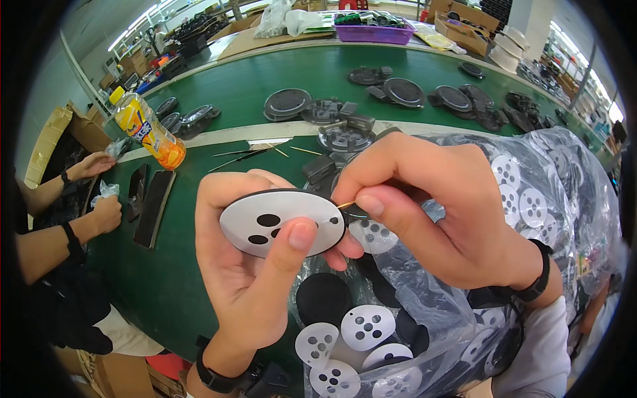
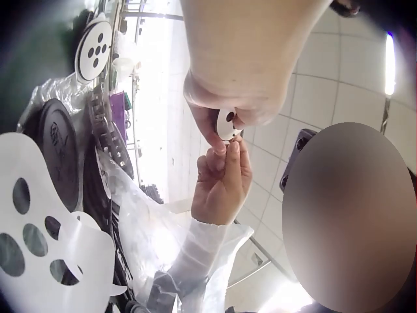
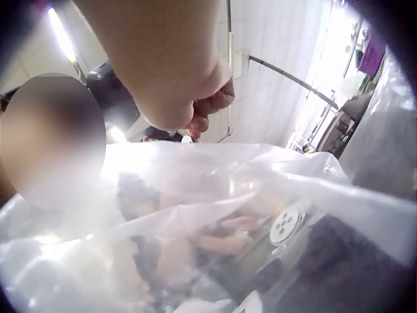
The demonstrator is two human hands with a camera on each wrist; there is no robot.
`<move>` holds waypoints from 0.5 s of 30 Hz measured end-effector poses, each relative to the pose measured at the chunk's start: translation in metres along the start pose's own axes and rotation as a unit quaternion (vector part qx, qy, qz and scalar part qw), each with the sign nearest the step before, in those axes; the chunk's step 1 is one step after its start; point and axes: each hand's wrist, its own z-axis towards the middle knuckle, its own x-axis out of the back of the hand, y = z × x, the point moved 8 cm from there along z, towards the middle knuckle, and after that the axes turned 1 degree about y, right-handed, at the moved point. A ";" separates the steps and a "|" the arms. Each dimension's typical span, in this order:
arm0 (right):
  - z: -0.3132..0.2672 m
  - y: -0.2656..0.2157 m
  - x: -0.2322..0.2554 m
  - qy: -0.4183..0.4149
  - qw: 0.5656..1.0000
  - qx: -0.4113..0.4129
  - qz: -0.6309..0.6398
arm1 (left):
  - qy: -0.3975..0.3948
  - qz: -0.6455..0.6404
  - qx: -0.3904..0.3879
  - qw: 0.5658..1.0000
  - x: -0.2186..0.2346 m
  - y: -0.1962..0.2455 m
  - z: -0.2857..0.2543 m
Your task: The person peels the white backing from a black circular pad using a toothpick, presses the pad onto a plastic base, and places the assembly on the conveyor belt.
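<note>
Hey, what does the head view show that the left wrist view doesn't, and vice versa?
Only the head view shows the drink bottle and, clearly, the thin stick pinched by the right hand. Only the left wrist view shows square ceiling tiles. Both show the left hand holding a white disc, the right hand and a purple bin.

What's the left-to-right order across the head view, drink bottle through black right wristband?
Drink bottle → white-faced disc → thin yellowish stick → right hand → black right wristband. Left hand overlaps the disc, so it's left out.
</note>
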 end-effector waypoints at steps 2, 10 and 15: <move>-0.001 0.001 -0.001 -0.003 1.000 -0.017 0.019 | 0.007 0.004 0.004 1.000 0.001 0.000 0.000; -0.007 -0.008 -0.011 -0.029 0.986 0.038 -0.161 | 0.032 0.056 -0.031 0.997 0.003 0.002 -0.006; -0.010 -0.019 -0.005 0.078 0.979 0.122 -0.140 | 0.037 0.062 -0.069 0.995 0.007 -0.004 -0.011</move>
